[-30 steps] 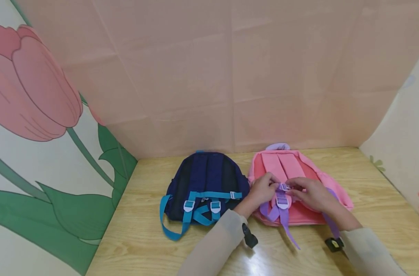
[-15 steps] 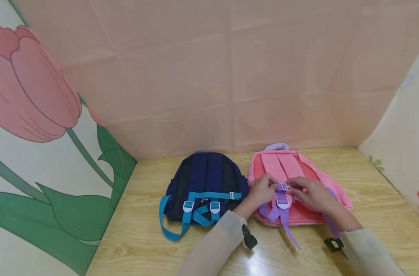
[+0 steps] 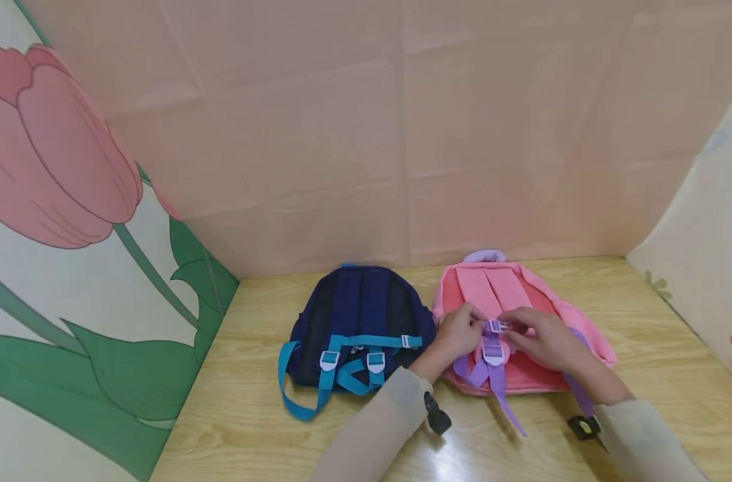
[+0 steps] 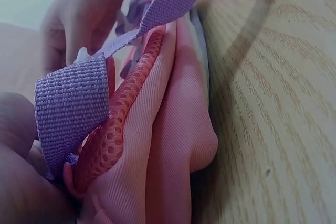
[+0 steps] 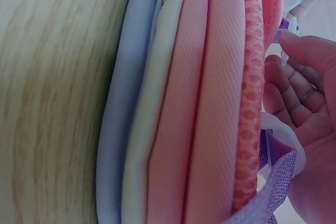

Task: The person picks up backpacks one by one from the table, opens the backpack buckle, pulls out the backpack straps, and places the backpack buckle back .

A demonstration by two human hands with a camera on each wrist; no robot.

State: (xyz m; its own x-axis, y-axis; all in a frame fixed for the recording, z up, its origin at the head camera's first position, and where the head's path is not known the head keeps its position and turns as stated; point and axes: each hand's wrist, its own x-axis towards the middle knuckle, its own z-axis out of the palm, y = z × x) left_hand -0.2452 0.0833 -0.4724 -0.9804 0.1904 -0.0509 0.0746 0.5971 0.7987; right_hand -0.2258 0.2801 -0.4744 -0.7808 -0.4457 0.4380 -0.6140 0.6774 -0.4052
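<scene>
A pink backpack (image 3: 492, 284) with purple straps lies with its shoulder-strap side up, toward the right of the table. Across it, the head view shows a small white buckle (image 3: 495, 327) on a purple strap. My left hand (image 3: 460, 330) pinches the buckle's left side. From the other side my right hand (image 3: 540, 336) pinches its right end between thumb and fingers. Below the buckle sits a white strap adjuster (image 3: 493, 355), its loose purple webbing (image 3: 503, 402) trailing onto the table. A purple strap loop (image 4: 73, 108) partly hides my left fingers in the left wrist view.
Close on the left lies a navy backpack (image 3: 362, 294) with blue straps, one blue loop (image 3: 302, 412) hanging over the wooden table (image 3: 233, 415). Black clips (image 3: 436, 415) dangle by both sleeves. A peach backdrop (image 3: 402, 134) rises behind the table.
</scene>
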